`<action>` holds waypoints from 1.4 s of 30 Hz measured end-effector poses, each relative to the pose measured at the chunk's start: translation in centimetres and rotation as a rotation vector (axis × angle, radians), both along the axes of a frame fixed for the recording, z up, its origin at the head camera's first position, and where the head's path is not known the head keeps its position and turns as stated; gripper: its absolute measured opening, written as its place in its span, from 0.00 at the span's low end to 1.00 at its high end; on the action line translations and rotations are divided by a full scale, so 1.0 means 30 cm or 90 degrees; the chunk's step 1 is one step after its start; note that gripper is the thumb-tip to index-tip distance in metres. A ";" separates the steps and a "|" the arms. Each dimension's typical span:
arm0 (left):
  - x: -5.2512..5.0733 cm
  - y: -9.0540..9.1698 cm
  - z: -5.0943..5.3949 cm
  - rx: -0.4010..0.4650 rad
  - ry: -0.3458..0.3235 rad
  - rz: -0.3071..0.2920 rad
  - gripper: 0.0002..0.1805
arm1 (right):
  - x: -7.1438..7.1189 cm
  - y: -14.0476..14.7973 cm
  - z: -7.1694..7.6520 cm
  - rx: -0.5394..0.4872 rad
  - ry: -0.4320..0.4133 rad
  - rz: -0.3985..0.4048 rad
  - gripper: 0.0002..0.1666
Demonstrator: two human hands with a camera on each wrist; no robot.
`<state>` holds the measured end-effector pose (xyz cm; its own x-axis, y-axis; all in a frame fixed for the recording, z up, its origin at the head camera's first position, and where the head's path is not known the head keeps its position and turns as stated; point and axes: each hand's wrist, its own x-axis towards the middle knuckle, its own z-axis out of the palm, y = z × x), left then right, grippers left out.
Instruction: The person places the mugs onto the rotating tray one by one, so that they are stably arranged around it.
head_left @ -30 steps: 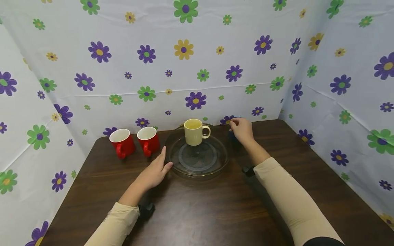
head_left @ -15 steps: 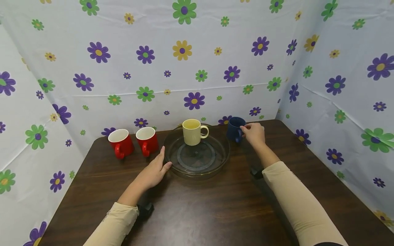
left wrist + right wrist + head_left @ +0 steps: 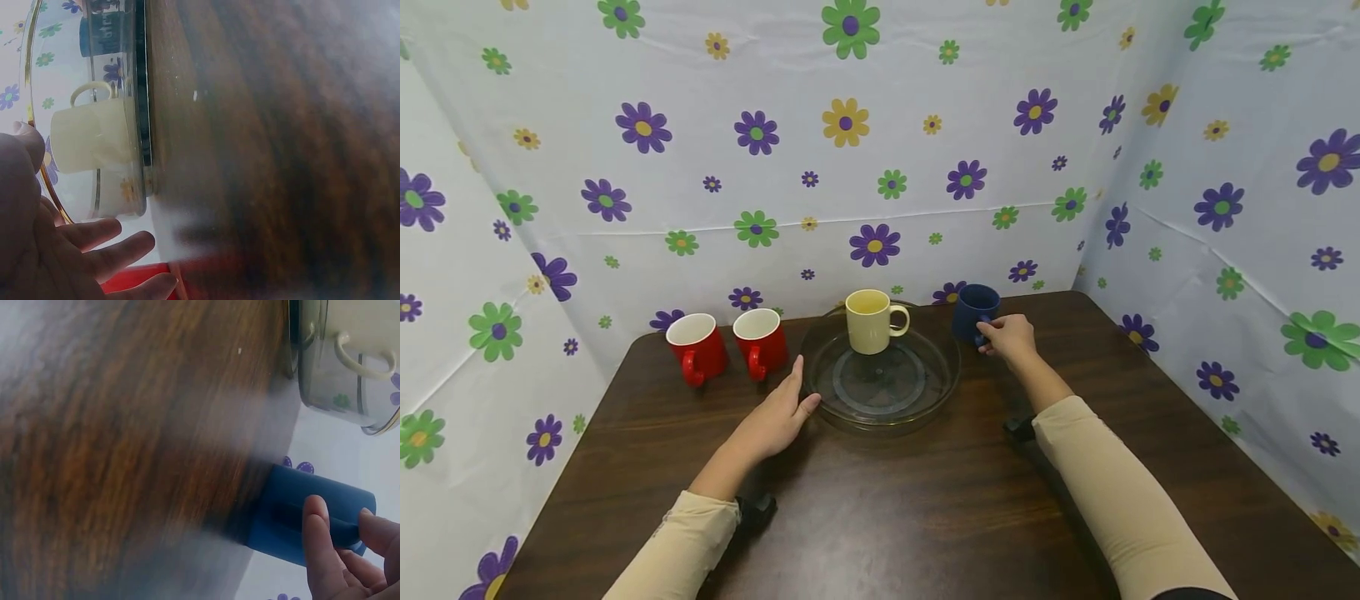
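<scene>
My right hand (image 3: 1009, 337) is at the handle of a dark blue mug (image 3: 970, 307), which stands upright on the table to the right of a round glass dish (image 3: 880, 387). In the right wrist view, thumb and fingers pinch that handle (image 3: 344, 532). A pale yellow mug (image 3: 867, 327) stands upright inside the dish near its back, handle to the right. Against the dish's left side rests my left hand (image 3: 773, 419), its fingers extended and thumb near the rim. The left wrist view shows this hand beside the glass wall (image 3: 122, 200), gripping nothing.
Two red mugs with white insides, an outer one (image 3: 703, 354) and an inner one (image 3: 767, 343), stand left of the dish, handles toward me. A brown wooden table (image 3: 880, 517) bears everything. Flower-printed cloth (image 3: 805, 200) hangs behind and at both sides.
My right hand has drawn back from above the blue mug, bringing it into view, then lowered to its handle. My left hand and the other mugs have stayed put.
</scene>
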<state>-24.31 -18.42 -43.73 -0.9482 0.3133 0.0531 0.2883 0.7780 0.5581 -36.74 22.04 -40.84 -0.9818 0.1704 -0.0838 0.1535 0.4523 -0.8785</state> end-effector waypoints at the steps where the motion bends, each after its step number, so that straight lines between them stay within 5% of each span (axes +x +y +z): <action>1: -0.001 0.001 0.000 0.001 0.001 0.000 0.45 | -0.002 0.000 -0.002 -0.011 -0.004 0.000 0.26; 10: -0.002 0.004 -0.004 0.002 0.002 0.003 0.45 | -0.011 0.007 0.003 -0.064 -0.034 -0.001 0.25; 26: -0.004 -0.003 0.002 -0.003 -0.005 0.001 0.45 | 0.003 0.020 0.014 -0.030 -0.013 0.005 0.24; 42: 0.003 -0.004 0.000 -0.002 0.002 -0.001 0.44 | 0.033 0.003 0.088 -0.026 0.035 0.029 0.23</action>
<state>-24.23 -18.55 -43.73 -0.9474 0.3154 0.0552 0.2918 0.7795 0.5543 -35.76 22.13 -38.19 -0.9918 0.1231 -0.0353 0.0844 0.4210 -0.9031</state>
